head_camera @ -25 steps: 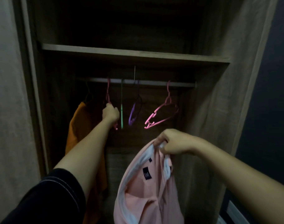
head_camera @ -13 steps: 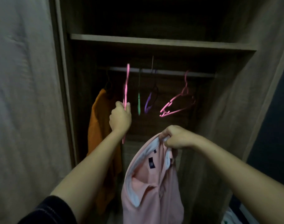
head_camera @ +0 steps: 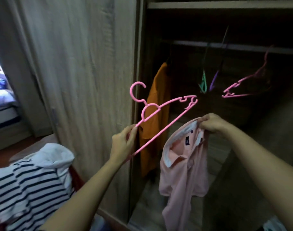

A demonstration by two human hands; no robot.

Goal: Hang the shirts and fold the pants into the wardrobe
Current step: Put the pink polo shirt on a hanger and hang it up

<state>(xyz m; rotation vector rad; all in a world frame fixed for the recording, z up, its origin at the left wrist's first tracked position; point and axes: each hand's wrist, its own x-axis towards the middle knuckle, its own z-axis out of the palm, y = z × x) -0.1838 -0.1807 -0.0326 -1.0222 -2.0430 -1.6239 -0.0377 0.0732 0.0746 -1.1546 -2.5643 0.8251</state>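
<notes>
Head view, left to right: a striped top (head_camera: 25, 185) lay heaped low down. Your left hand (head_camera: 124, 142) pinched one end of a tilted pink hanger (head_camera: 165, 128), in front of an orange shirt (head_camera: 157, 104) hanging inside the wardrobe (head_camera: 135, 64). Your right hand (head_camera: 212, 122) gripped the collar of the dangling pink polo shirt (head_camera: 184, 167).

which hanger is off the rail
The pink hanger gripped by the left hand; the green hanger, purple hanger and second pink hanger hang on the rail.

Left hand (head_camera: 124, 144) pinches hanger (head_camera: 165, 128); right hand (head_camera: 212, 124) seemingly grips shirt (head_camera: 184, 172).
</notes>
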